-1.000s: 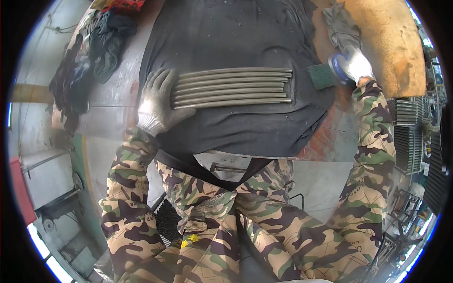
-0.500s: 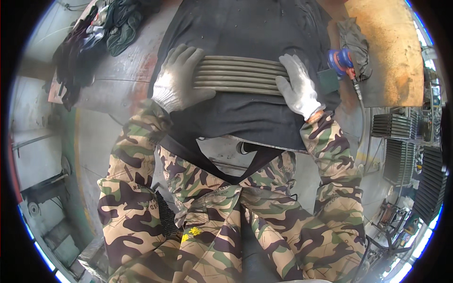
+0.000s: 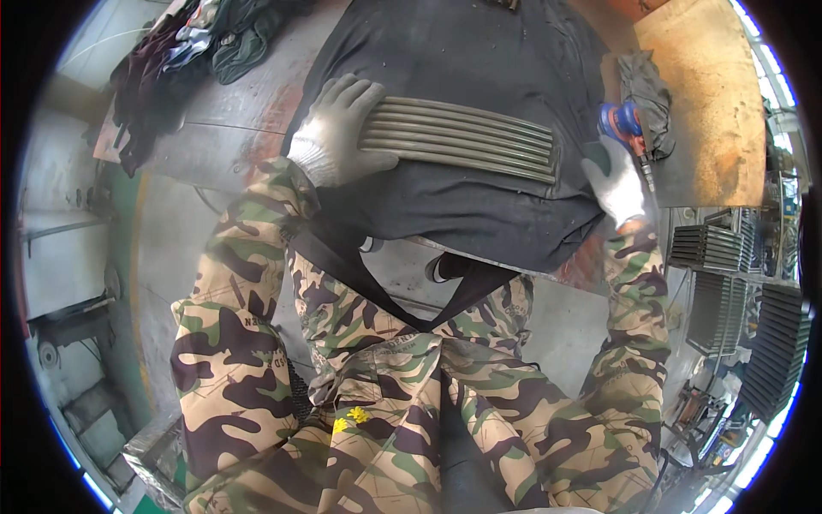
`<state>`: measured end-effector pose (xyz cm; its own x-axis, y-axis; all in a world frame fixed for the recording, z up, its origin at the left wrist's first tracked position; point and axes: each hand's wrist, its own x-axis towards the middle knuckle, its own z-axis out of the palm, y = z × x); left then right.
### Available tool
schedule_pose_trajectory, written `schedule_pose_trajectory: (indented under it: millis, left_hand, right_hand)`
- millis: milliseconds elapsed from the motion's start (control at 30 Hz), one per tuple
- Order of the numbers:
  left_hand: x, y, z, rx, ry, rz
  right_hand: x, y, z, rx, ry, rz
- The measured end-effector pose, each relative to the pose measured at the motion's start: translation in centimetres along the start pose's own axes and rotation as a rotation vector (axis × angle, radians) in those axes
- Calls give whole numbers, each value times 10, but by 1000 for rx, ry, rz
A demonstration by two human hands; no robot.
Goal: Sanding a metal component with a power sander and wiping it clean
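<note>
A set of several parallel metal bars (image 3: pixel 462 137), dull grey-brown, lies side by side across the black cloth (image 3: pixel 445 60) in front of me. My left hand (image 3: pixel 338 133), in a whitish-grey work glove, spans their left end, fingers toward the far side and thumb along the near side. The bars' right end lies uncovered. At the right edge of the cloth, my gloved right hand (image 3: pixel 615 182) has its thumb and fingers around a dark green abrasive pad (image 3: pixel 602 155). Part of the pad is hidden by the glove.
Just beyond my right hand lies a blue and red air sander (image 3: pixel 621 122) with its hose fitting, beside a crumpled grey cloth (image 3: pixel 648 98) and a rust-stained board (image 3: pixel 711 111). Dark clothes (image 3: pixel 197 51) are heaped at the far left. Racks of slatted panels (image 3: pixel 711 248) stand at right.
My right hand has let go of the bars' right end and moved right onto the green pad. My left hand stays on the bars, which now slant slightly down to the right.
</note>
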<state>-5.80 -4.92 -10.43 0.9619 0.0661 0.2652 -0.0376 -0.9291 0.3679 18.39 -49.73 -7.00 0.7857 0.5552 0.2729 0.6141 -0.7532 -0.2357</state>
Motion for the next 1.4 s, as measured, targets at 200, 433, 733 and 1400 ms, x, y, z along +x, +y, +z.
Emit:
schedule_pose_trajectory:
  millis: [200,433,733,1400]
  left_hand:
    - [-5,-6,-4,7,8,46]
    - [-5,1,-10,53,53,25]
    - [-2,2,-18,-6,161,52]
    - [10,22,-33,272,139,44]
  right_hand:
    - [-26,-7,-56,232,37,24]
    - [-27,-86,-58,202,99,-244]
    - [30,-262,55,185,-123,-706]
    - [-3,-130,-3,8,-31,-583]
